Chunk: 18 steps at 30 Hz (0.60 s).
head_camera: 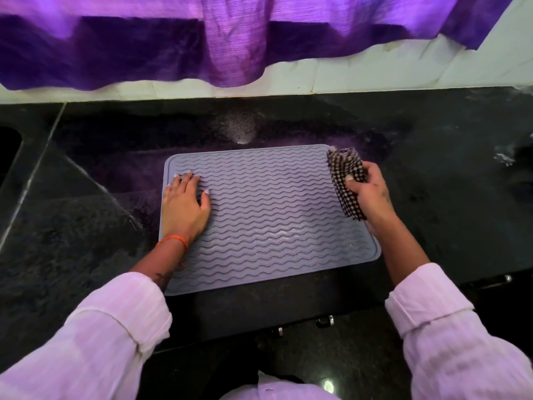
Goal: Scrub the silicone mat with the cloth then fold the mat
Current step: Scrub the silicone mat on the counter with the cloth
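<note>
A grey silicone mat with wavy ridges lies flat on the black stone counter, its surface shiny in places. My left hand rests palm down on the mat's left side, fingers spread. Over the mat's right edge, my right hand grips a bunched dark-and-white checked cloth. The cloth stands upright in the fist and looks held just above the mat.
A purple curtain hangs over the white tiled wall behind the counter. At the far left a sink opening is cut into the counter. Metal drawer handles show below the counter's front edge.
</note>
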Motion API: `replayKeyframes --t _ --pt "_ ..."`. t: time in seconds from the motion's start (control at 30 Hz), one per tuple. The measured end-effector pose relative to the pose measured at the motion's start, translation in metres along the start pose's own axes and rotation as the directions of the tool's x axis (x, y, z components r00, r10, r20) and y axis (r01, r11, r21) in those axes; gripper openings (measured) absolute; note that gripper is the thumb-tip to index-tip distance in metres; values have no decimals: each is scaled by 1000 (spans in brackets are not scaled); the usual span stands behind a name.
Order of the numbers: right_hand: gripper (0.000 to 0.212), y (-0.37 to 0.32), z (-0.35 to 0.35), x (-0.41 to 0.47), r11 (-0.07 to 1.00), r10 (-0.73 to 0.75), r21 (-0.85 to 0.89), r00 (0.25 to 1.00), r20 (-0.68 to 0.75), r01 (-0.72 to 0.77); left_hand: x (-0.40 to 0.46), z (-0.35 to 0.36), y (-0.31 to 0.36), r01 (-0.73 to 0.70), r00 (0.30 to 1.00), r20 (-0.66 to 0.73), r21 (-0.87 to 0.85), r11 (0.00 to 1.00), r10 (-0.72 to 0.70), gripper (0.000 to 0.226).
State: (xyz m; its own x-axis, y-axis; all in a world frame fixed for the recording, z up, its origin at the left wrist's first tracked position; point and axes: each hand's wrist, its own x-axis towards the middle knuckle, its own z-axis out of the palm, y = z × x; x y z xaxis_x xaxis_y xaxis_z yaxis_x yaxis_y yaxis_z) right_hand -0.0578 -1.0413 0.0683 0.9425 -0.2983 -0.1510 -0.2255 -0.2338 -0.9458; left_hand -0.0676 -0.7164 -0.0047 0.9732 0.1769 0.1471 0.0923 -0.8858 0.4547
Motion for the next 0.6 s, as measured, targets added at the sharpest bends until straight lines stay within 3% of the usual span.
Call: replayKeyframes --t 0.07,0.1,0.2,0.23,0.3,0.37,0.53,0.6 --pt "23 0 -2 -1 946 179 261 981 78 -193 0 0 0 0 1000 3 2 1000 0 48" --pt "21 2 -2 -2 943 190 260 977 100 -210 0 0 0 1 1000 2 2 1000 -1 48" --pt "22 10 0 -4 981 -56 -177 993 108 74 0 0 0 -1 1000 -5 10 1000 1 48" --pt "27 15 3 -4 908 -161 -361 973 165 211 0 0 1 -3 1000 -7 14 1000 3 48" --pt "35 27 15 -7 629 -282 -661 912 296 409 0 0 1 -5 1000 -6 13 1000 5 48" --pt "38 28 22 -11 411 -323 -790 883 341 455 0 0 1 -2 1000 -6 11 1000 3 48" --pt "40 10 10 -7 175 -254 -922 920 298 346 0 -1 0 1 1000 -7 -7 1000 -1 48" --pt "37 7 0 -7 155 -333 -953 922 199 261 0 -1 0 4 1000 -7 -9 1000 -4 48"
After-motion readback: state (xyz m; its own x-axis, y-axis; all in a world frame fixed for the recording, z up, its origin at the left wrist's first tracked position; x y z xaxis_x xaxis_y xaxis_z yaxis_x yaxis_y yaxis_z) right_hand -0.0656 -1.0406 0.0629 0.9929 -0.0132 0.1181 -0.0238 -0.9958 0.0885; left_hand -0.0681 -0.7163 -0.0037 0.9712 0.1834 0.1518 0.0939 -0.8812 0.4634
